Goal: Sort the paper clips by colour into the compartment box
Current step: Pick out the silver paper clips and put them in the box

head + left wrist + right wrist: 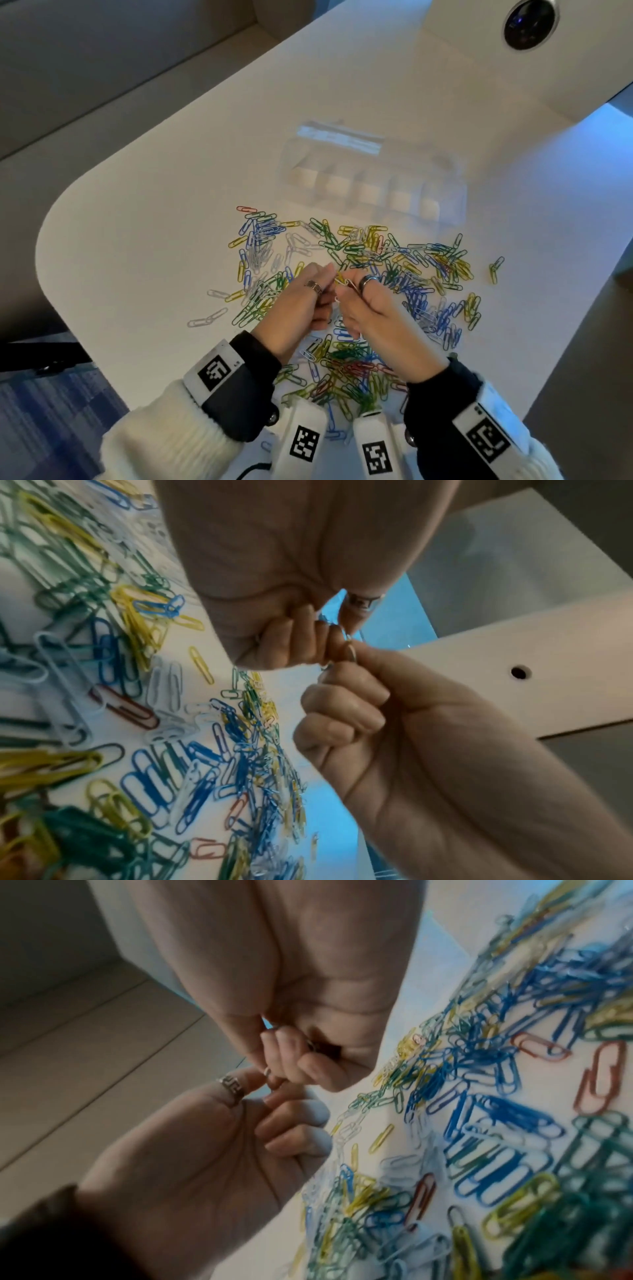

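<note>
Above a wide pile of blue, green, yellow, white and red paper clips (376, 260) my two hands meet. My left hand (330, 279), with a patterned ring, and my right hand (342, 291) each pinch one end of a small linked pair of clips (344, 281), one yellow and one white. The left wrist view shows the held clips (351, 651) between left hand (329, 639) and right hand (342, 666). From the right wrist they (267, 1072) sit between right hand (274, 1066) and left hand (270, 1093). The clear compartment box (373, 178) stands beyond the pile, lid open.
The white table (171, 192) has a rounded left corner and edges near on both sides. A black round fitting (529, 24) sits at the far right. Two green clips (496, 269) lie apart to the right, a white chain (207, 318) to the left.
</note>
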